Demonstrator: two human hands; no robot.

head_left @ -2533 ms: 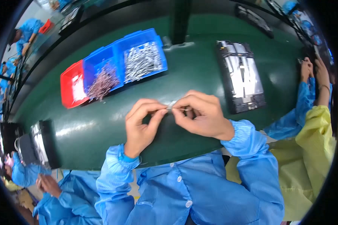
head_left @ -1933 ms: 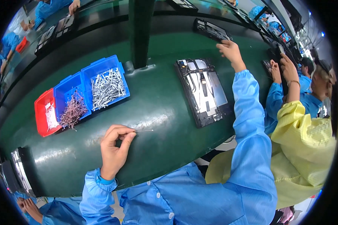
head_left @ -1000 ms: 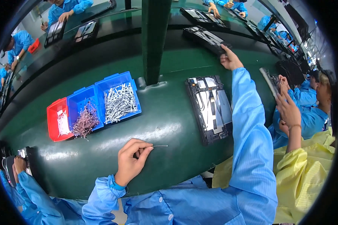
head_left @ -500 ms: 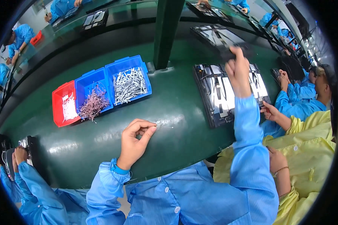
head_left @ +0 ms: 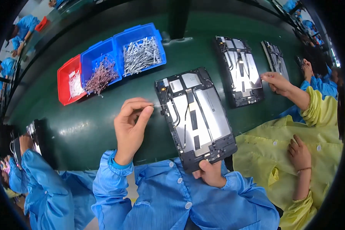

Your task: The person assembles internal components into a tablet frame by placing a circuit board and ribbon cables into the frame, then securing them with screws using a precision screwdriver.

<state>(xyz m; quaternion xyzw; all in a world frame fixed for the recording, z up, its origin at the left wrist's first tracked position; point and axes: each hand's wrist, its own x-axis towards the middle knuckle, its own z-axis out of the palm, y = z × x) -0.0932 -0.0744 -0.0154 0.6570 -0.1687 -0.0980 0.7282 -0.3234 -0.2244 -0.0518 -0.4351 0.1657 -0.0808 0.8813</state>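
Observation:
Between my left thumb and fingers, my left hand (head_left: 131, 124) pinches a thin light wire, whose free end points to the upper left edge of an opened tablet (head_left: 195, 115). Whether the wire touches the tablet is too fine to tell. The tablet lies tilted in front of me, its silver plates, black tapes and dark cables facing up. By its lower edge my right hand (head_left: 212, 174) grips it, thumb on top and the other fingers mostly hidden beneath.
A red bin (head_left: 62, 86) with white pieces, a blue bin (head_left: 91, 57) with brownish wires and another blue bin (head_left: 159, 32) with silver-grey strips stand far left. Further opened tablets (head_left: 239, 73) lie to the right, where a yellow-sleeved co-worker's hand (head_left: 280, 82) reaches in. A dark post (head_left: 179, 19) rises behind.
My right hand has come back from the far right, bringing a tablet in front of me. My left hand still pinches the wire. The view has shifted, and the bins appear higher.

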